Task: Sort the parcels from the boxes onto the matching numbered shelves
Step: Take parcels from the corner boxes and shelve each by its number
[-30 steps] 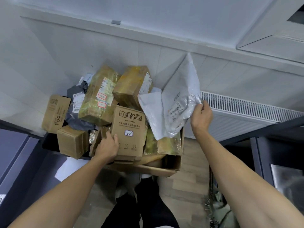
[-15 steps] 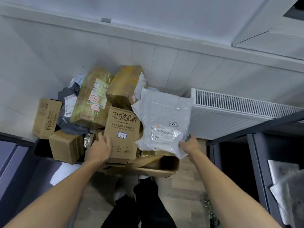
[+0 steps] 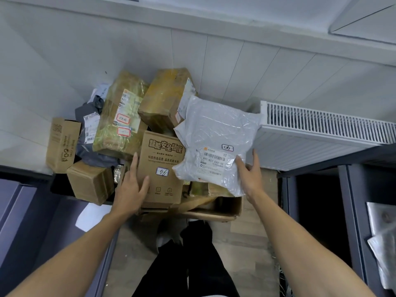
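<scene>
Cardboard carton [image 3: 227,209], brown and open-topped, holds the parcel heap [image 3: 126,125]. Over its right side I see the white plastic mailer marked 06 [image 3: 216,133] — my right hand [image 3: 249,179] pinches its lower corner. Just left stands the brown cardboard box marked 06 [image 3: 162,168] — my left hand [image 3: 128,189] has its fingers clamped on the box's edge.

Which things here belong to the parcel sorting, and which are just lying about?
Job: brown box marked 06 in the left hand; white bag marked 06 in the right hand; piled parcels; open carton; shelf frame.
Lying about: radiator; white sheet.
</scene>
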